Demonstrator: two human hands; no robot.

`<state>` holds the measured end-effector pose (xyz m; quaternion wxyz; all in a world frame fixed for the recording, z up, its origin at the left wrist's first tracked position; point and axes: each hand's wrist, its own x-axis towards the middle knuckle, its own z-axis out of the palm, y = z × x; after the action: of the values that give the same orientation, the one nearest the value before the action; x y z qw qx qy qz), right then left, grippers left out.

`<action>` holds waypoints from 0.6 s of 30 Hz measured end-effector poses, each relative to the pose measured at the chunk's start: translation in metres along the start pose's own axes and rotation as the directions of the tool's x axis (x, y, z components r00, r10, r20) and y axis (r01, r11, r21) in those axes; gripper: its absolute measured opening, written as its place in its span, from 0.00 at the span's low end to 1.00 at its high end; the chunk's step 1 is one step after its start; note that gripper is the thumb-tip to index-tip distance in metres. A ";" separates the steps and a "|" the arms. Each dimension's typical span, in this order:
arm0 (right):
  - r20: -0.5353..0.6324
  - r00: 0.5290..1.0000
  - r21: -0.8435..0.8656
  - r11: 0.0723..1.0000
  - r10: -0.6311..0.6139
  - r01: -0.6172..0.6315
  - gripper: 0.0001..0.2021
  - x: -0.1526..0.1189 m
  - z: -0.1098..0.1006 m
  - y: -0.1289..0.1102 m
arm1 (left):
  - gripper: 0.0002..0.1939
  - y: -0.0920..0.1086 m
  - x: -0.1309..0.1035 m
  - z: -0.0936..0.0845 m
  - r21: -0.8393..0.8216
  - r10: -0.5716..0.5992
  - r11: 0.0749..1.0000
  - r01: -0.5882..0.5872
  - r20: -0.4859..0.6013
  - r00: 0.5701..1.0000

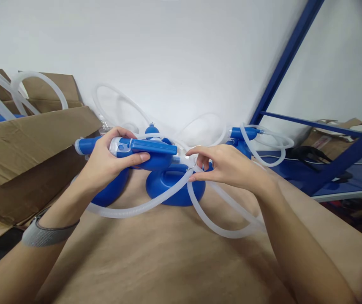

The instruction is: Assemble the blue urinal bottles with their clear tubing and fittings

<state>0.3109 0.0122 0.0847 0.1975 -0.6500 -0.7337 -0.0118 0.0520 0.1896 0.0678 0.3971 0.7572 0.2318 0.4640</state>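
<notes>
My left hand is closed round a blue plastic bottle-like device with a flat handle and a clear collar, held sideways above the table. At its right end, my right hand has thumb and fingers bent around the clear ribbed hose and its joint; the exact contact is partly hidden. A thin wire or chain shows by the fingertips. The hose loops down in front of the devices. Just below stands a blue rounded container, and another blue container lies partly behind my left wrist.
A cardboard box with hoses and blue parts stands on the left. Another blue device with a coiled hose sits at the right back. Brown paper-like covering lies on the table. A blue metal frame rises at the right, before a white wall.
</notes>
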 end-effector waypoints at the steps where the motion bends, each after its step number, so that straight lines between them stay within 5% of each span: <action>1: -0.022 1.000 -0.042 0.999 -0.007 0.006 0.27 0.002 0.003 -0.003 | 0.28 0.000 -0.001 0.000 -0.007 0.004 1.000 -0.004 0.014 1.000; 4: -0.048 0.999 -0.022 1.000 -0.015 0.014 0.20 0.006 0.011 -0.006 | 0.27 -0.001 -0.001 0.000 -0.032 0.034 0.999 -0.032 0.045 0.998; 10: -0.171 0.980 0.373 0.927 0.100 -0.029 0.15 0.012 0.018 -0.004 | 0.27 -0.009 0.003 0.000 -0.215 0.001 0.977 0.000 0.002 1.000; 18: -0.212 0.970 0.498 0.867 0.116 0.006 0.10 0.016 0.021 -0.011 | 0.28 -0.006 0.003 0.002 -0.367 -0.005 0.930 -0.029 -0.092 0.996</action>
<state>0.2930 0.0318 0.0729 0.4430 -0.5924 -0.6646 0.1053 0.0556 0.1947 0.0641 0.5180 0.6487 0.1542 0.5359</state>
